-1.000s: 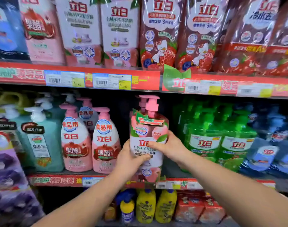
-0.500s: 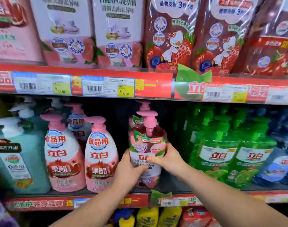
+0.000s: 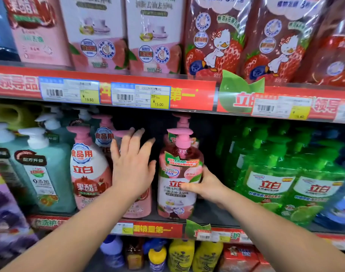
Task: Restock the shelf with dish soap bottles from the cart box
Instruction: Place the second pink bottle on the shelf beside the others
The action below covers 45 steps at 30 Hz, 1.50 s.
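My right hand (image 3: pixel 205 186) grips the right flank of the peach dish soap bottle (image 3: pixel 176 195), which stands upright, pump on top, on the shelf (image 3: pixel 158 229). My left hand (image 3: pixel 132 167), fingers spread and holding nothing, hovers just left of it before the pink pomegranate bottles (image 3: pixel 89 173). The right hand looks better placed to slide the bottle back.

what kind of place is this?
Most likely a supermarket dish-soap aisle: red shelf strips carry barcode price tags, same-brand green pump bottles stand in rows, refill pouches fill the shelf above. The right hand grips a pink pump bottle.
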Motion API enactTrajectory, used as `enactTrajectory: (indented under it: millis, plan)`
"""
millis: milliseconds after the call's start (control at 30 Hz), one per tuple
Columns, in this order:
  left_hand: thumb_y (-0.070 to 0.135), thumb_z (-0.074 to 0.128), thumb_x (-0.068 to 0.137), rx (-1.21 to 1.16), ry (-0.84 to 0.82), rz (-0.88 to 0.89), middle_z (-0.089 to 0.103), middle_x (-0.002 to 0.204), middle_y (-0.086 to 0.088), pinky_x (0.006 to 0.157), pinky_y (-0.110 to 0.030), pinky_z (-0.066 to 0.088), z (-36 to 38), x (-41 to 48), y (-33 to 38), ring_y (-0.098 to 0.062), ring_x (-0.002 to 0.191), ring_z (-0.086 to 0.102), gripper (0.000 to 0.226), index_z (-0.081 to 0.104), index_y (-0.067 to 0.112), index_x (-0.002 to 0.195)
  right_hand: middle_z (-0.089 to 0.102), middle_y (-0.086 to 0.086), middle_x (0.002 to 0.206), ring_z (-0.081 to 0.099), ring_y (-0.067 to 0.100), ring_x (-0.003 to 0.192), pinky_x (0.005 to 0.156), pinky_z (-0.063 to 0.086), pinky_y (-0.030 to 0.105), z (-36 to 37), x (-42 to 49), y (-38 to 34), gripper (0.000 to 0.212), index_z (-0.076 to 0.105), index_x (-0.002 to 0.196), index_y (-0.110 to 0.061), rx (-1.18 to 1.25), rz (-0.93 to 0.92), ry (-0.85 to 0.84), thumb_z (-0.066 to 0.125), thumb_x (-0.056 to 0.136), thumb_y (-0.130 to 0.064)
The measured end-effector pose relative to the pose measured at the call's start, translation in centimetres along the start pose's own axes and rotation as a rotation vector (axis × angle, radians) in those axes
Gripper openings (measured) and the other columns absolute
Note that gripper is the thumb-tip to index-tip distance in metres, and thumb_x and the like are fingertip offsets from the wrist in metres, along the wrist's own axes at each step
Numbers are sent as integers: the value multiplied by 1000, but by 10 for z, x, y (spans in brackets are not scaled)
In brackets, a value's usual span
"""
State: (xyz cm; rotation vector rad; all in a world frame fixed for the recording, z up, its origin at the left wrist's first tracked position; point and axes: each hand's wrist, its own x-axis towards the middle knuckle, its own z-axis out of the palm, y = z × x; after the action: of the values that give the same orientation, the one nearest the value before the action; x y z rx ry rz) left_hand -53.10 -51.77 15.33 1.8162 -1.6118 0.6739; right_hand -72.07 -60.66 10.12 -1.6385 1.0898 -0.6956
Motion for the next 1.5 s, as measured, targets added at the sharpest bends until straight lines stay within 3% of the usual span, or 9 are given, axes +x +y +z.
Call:
enactTrajectory:
  millis: [67,167,400,533,700,767,900,1167,1500]
  plan:
    - [12,82,51,116,-28,92,59,124,-16,93,-65,37,5,-4,-5,-41,124,41,62,66,9,110,64,3,118,63,17,105,92,53,37,1,0,0,80,38,131,-19,2,-3,-2,84,66,-16]
    - [6,75,54,157,2,125,64,115,-14,89,-66,40,11,-7,-9,-35,122,30,57,65,5,110,64,-6,106,63,5,93,71,53,14,3,-2,0,77,37,130,-19,11,-17,-11,83,68,-13]
    - [8,81,49,222,-71,123,67,110,-10,87,-67,41,8,-8,-11,-38,120,29,60,68,9,108,63,-7,105,61,3,90,70,48,12,5,-3,-1,79,37,132,-17,-38,-21,12,83,68,-14]
    - [15,82,49,284,-144,137,67,112,-10,87,-68,40,3,-8,-9,-44,123,33,54,70,11,102,62,-3,113,60,11,98,80,47,20,4,-7,-8,77,40,130,-16,-156,-19,18,84,67,-21]
    - [35,71,69,325,-250,95,41,144,-16,105,-67,19,-6,-9,-2,-46,136,25,55,60,16,120,61,-4,113,59,12,104,86,44,23,1,-30,-25,60,45,116,-22,-275,-66,59,82,69,-25]
    - [37,71,70,318,-240,87,35,147,-19,107,-65,17,-14,-13,3,-46,138,21,60,57,15,124,55,-4,117,55,16,114,87,41,23,-3,-49,-29,66,41,126,-21,-386,-107,74,78,73,-31]
    - [44,53,84,270,-325,80,9,157,-13,114,-55,4,-25,-34,13,-38,144,-2,66,33,19,142,23,5,154,25,28,141,112,30,41,-12,-88,-30,88,15,149,-21,-822,-149,68,65,81,-48]
    - [54,46,84,291,-594,-17,32,147,-7,111,-45,23,-67,-119,13,-27,136,26,69,28,18,141,1,-2,161,-2,30,147,116,10,54,13,-140,-15,86,5,151,-25,-1175,-225,-79,53,86,-56]
    - [57,47,84,357,-725,-174,33,146,-6,110,-45,23,-123,-209,-44,-28,136,27,71,27,19,141,7,-2,160,4,30,147,115,12,54,101,-173,-17,85,9,150,-25,-1217,-267,-214,55,85,-53]
